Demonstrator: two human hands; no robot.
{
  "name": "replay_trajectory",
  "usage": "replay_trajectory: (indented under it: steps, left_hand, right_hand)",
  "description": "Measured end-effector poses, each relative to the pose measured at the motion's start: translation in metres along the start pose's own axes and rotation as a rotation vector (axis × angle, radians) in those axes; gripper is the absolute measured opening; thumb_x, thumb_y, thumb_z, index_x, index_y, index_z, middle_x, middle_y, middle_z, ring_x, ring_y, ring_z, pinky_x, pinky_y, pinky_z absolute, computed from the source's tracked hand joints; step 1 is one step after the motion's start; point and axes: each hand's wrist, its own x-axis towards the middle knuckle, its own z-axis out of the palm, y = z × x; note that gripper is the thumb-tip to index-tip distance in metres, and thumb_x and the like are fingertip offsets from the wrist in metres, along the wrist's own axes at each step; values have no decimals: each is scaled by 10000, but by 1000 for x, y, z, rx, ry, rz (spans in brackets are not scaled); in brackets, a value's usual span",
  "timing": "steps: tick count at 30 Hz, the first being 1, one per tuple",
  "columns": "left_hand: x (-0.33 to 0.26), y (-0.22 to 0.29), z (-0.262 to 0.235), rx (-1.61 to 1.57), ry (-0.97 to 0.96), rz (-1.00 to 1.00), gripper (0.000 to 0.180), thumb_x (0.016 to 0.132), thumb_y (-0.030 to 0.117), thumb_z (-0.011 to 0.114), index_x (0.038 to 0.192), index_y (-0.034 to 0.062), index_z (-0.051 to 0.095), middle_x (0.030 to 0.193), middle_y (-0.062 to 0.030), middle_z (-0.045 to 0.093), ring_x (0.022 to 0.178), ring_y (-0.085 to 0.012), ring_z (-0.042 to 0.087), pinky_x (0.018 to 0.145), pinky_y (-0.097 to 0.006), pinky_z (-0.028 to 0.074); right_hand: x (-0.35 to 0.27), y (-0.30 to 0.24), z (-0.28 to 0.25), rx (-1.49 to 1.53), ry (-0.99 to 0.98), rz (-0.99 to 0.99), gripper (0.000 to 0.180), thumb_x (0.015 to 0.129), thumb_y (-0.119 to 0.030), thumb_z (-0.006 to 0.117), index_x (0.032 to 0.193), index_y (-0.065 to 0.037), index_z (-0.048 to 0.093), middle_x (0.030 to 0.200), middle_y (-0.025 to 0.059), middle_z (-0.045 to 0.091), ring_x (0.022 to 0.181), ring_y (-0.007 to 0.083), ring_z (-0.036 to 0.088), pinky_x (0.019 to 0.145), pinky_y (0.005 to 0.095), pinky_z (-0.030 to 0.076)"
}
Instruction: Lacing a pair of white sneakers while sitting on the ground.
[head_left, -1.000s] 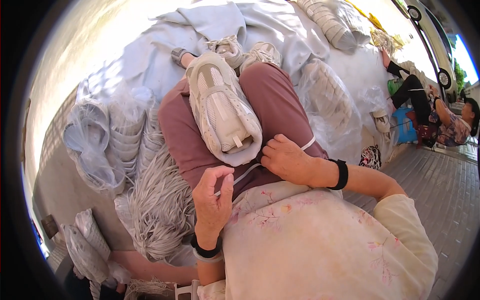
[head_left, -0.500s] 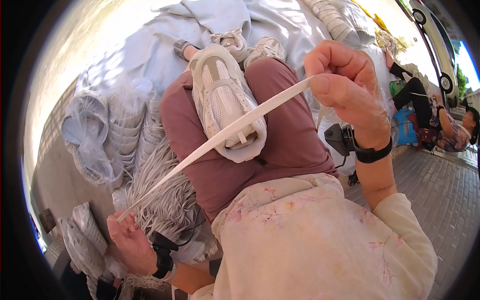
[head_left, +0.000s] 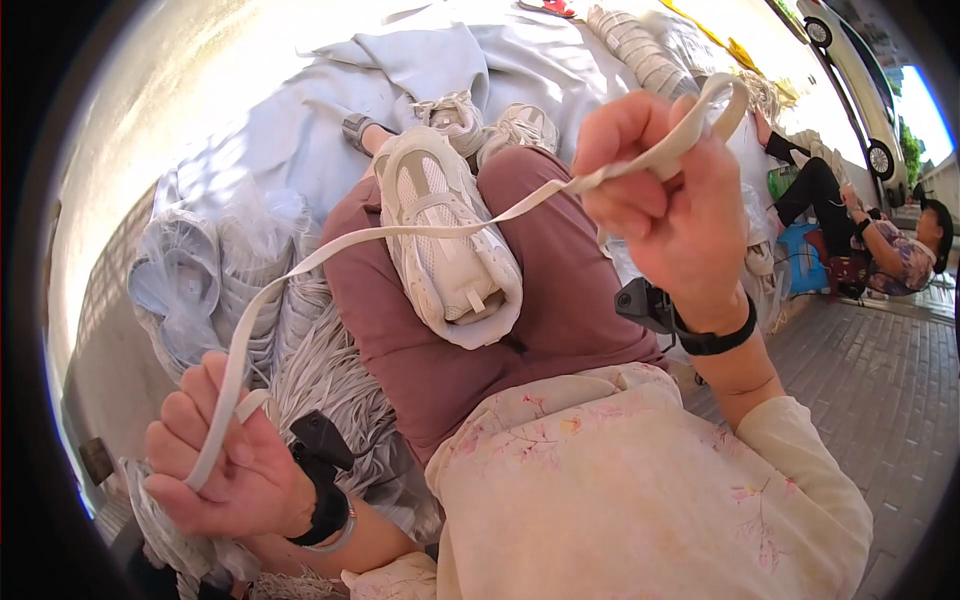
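A flat off-white shoelace (head_left: 400, 231) runs slack between my two hands, passing over an unlaced sneaker. My right hand (head_left: 672, 190), raised at the upper right, pinches it, and a loop of the lace stands up above the fingers. At the lower left my left hand (head_left: 235, 455) has its fingers curled round the other stretch, which crosses the palm. The white and beige sneaker (head_left: 447, 250) rests on my lap between my thighs, its heel opening toward me. Neither hand touches it.
A bundle of pale laces (head_left: 325, 385) lies by my left thigh. Plastic-wrapped stacks of pale shoe parts (head_left: 180, 275) stand left of it. Laced sneakers (head_left: 450, 115) sit beyond my knees on a grey sheet (head_left: 330, 90). Another person (head_left: 890, 245) sits at the far right near a parked car (head_left: 865, 90).
The lace was stretched taut and now hangs slack in a curve. My left hand has come up and closer; my right hand has turned and shifted slightly left.
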Motion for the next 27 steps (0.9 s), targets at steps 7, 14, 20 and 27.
replay_trajectory:
  steps: [7,14,20,27]
  left_hand:
    - [-61,-88,7,824,-436,-324,158,856,103,649,737,21,586,692,-56,579,684,-144,564,804,-389,453]
    - [-128,-95,-48,795,228,-794,203,927,203,641,866,15,595,728,27,563,625,-35,468,539,-198,369]
    - [-109,-100,-41,1059,152,-724,265,920,258,647,875,1,599,688,-26,574,601,-95,508,548,-252,409]
    - [-97,-107,-44,1315,-47,-744,216,889,195,639,812,-3,599,622,-87,563,552,-190,514,566,-324,436]
  right_hand:
    - [-60,58,33,-688,-775,-227,181,801,-125,660,950,-35,610,865,128,611,797,270,622,685,350,486]
    - [-70,63,-58,-972,-16,439,255,844,-242,671,905,-5,600,733,148,612,706,325,611,643,382,473]
    - [-80,118,-100,-1157,308,375,260,865,-254,649,833,0,600,658,134,592,626,264,599,595,348,458]
    - [-63,95,-74,-681,323,329,91,873,-85,610,883,5,602,706,21,591,678,97,603,623,249,468]
